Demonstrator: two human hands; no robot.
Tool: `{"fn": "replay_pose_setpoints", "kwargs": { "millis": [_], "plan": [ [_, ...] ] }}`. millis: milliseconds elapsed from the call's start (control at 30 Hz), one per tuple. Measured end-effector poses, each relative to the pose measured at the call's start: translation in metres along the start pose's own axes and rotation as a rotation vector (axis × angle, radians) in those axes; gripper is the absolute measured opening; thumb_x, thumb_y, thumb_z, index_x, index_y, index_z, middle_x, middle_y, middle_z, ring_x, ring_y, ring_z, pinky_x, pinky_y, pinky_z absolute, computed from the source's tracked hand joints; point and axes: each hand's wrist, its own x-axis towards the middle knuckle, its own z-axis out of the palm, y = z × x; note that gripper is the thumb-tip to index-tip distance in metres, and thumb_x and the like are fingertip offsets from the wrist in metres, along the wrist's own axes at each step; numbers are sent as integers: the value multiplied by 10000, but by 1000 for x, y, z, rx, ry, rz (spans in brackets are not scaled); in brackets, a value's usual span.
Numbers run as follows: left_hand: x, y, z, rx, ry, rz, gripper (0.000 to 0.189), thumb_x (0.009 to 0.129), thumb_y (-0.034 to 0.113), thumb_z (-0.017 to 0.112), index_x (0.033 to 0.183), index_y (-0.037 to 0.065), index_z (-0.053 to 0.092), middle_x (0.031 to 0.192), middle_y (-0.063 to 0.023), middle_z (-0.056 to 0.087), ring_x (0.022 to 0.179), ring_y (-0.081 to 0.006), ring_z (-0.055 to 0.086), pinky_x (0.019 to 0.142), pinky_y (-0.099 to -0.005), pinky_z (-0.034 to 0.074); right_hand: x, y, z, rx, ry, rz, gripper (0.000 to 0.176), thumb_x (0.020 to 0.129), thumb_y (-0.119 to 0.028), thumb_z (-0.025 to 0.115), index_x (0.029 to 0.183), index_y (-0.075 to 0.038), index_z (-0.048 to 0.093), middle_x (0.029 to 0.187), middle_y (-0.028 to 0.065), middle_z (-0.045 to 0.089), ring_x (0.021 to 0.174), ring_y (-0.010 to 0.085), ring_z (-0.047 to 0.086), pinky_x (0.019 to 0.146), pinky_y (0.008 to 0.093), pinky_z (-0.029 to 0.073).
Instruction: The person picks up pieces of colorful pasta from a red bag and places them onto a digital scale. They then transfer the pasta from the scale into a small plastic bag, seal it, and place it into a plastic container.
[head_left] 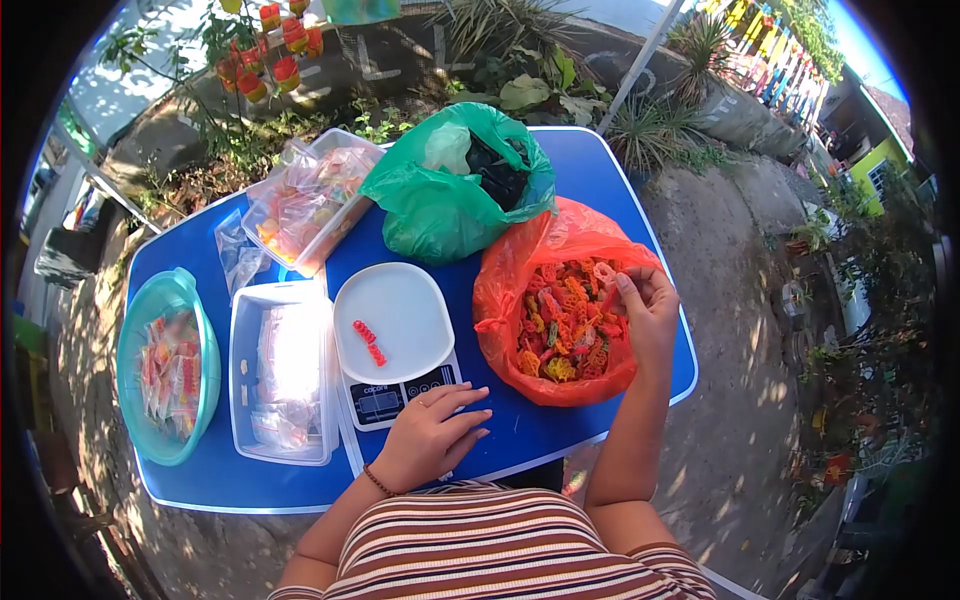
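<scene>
My right hand (650,305) is over the right side of a red plastic bag (500,345), its fingers pinched on a pinkish-red piece (605,273). Many red, orange, yellow and green curly pieces (565,330) fill the open bag. Left of the bag, a white plate (405,300) rests on a kitchen scale (380,403), with a few small red pieces (369,342) on it. My left hand (435,430) lies at the scale's front right corner, fingers spread, holding nothing.
A green plastic bag (440,220) stands behind the plate. To the left are a clear tub of packets (310,195), a white container (240,375) with clear packets, a teal basin (208,375) of packets and a loose plastic bag (238,255). All stand on a blue table (510,440).
</scene>
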Motion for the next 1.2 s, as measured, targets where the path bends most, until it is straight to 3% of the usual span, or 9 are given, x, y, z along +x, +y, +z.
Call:
{"fn": "replay_pose_setpoints", "kwargs": {
  "millis": [133, 233, 333, 533, 633, 833, 933, 1133, 1200],
  "plan": [
    [-1, 0, 2, -7, -6, -3, 225, 838, 147, 790, 1048, 82, 744, 1255, -102, 698, 1176, -293, 662, 976, -406, 543, -2, -3, 0, -285, 11, -9, 195, 992, -94, 671, 1124, 50, 667, 963, 92, 748, 814, 117, 706, 704, 262, 572],
    [0, 0, 1, -5, 1, 3, 226, 836, 146, 791, 1047, 81, 745, 1251, -103, 699, 1174, -294, 663, 974, -406, 544, -3, 6, 7, 30, 18, 17, 228, 973, -77, 675, 1167, 43, 684, 972, 105, 760, 800, 143, 710, 721, 296, 573],
    [0, 0, 1, -4, -3, 0, 226, 834, 147, 793, 1044, 79, 745, 1247, -105, 700, 1172, -294, 664, 970, -405, 546, -7, 16, 0, -300, -17, -156, 232, 944, -65, 690, 1152, 36, 706, 980, 130, 766, 807, 174, 722, 737, 334, 576],
    [0, 1, 1, -12, 2, -6, 238, 811, 129, 827, 1033, 82, 755, 1240, -95, 702, 1166, -292, 664, 961, -409, 545, -30, -19, 0, -739, -225, 19, 187, 908, -51, 694, 1076, 20, 733, 959, 168, 753, 799, 239, 726, 741, 357, 573],
    [1, 1, 2, -14, 0, -2, 240, 813, 130, 826, 1036, 81, 755, 1241, -96, 701, 1168, -293, 664, 963, -410, 545, -32, -5, -4, -569, -225, -92, 190, 900, -61, 695, 1073, 6, 732, 965, 170, 751, 802, 269, 718, 756, 370, 570],
    [0, 0, 2, -23, -6, -7, 213, 843, 152, 794, 1036, 76, 749, 1234, -111, 705, 1170, -303, 667, 976, -410, 543, -31, 4, -30, -817, -29, -136, 224, 885, -53, 690, 1101, 1, 715, 997, 164, 740, 965, 350, 689, 907, 438, 536],
    [1, 0, 5, -33, -19, 4, 216, 844, 152, 793, 1040, 75, 747, 1240, -112, 703, 1174, -305, 665, 977, -412, 542, -38, -14, -17, -749, -126, -128, 211, 882, -41, 681, 1082, 20, 706, 1030, 171, 724, 1020, 371, 662, 947, 454, 516],
    [6, 3, 9, -47, -34, 37, 222, 847, 149, 789, 1051, 77, 743, 1246, -113, 700, 1176, -310, 664, 972, -413, 543, -61, 2, 33, -594, -262, -490, 201, 886, -15, 652, 1078, 29, 689, 1150, 198, 674, 1068, 397, 630, 947, 460, 509],
    [7, 4, 6, -42, -34, 32, 246, 822, 137, 814, 1053, 84, 748, 1244, -103, 700, 1169, -302, 669, 970, -412, 545, -56, 4, 28, -577, -214, -442, 217, 890, -9, 638, 1097, 30, 684, 1153, 201, 672, 1078, 404, 627, 955, 465, 508]
  ]
}}
